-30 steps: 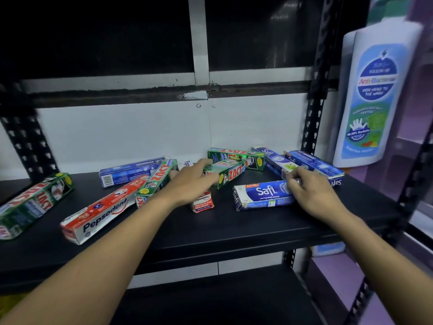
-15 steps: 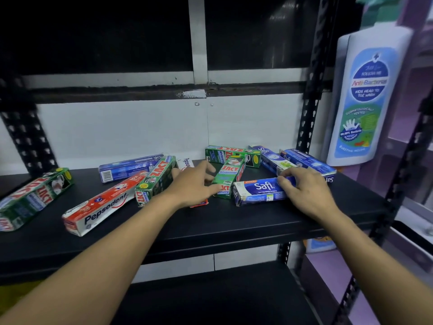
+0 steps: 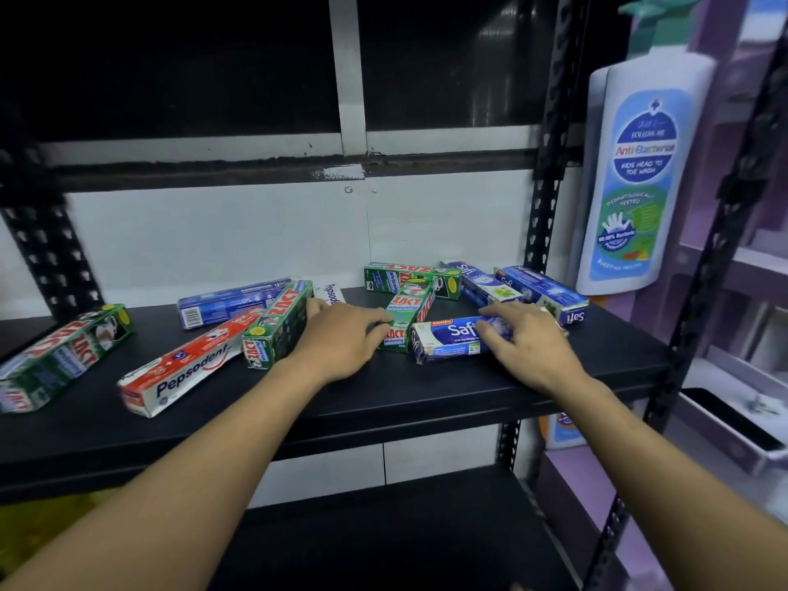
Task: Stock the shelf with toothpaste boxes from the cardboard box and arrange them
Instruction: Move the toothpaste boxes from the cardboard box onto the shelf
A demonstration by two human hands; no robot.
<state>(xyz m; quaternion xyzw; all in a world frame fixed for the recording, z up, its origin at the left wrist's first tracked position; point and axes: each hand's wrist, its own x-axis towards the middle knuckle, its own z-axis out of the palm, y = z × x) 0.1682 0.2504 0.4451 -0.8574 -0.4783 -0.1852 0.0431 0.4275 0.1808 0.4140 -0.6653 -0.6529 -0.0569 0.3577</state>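
Ten or so boxes on show: toothpaste boxes lie scattered flat and askew on the black shelf point(image 3: 426, 390)
Shelf: matte black board on black slotted uprights – another black board sits below it, towards 6 o'clock
Wall: white panel behind the shelf, with a dark window and a pale frame above it at 12 o'clock
Left hand point(image 3: 341, 339): palm down mid-shelf, fingers spread, fingertips touching the green Zact box point(image 3: 407, 317) that points towards 12 o'clock; not clamped on it
Right hand point(image 3: 528, 339): fingers curled over the far end of the blue Safi box point(image 3: 452, 341), which lies crosswise just beside the Zact box – a loose hold, can't tell how firm
9 o'clock side: red and white Pepsodent box point(image 3: 183, 368), a second Zact box point(image 3: 277, 330) beside it, a blue box point(image 3: 232, 302) behind, and one more Zact box point(image 3: 64, 356) out at the far edge
1 o'clock side: another Zact box point(image 3: 411, 279) along the wall, plus two blue Safi boxes point(image 3: 541, 294) angled next to the upright
3 o'clock: big white wash bottle point(image 3: 635, 177) with a blue label on a purple unit next door
Cardboard box: can't see it
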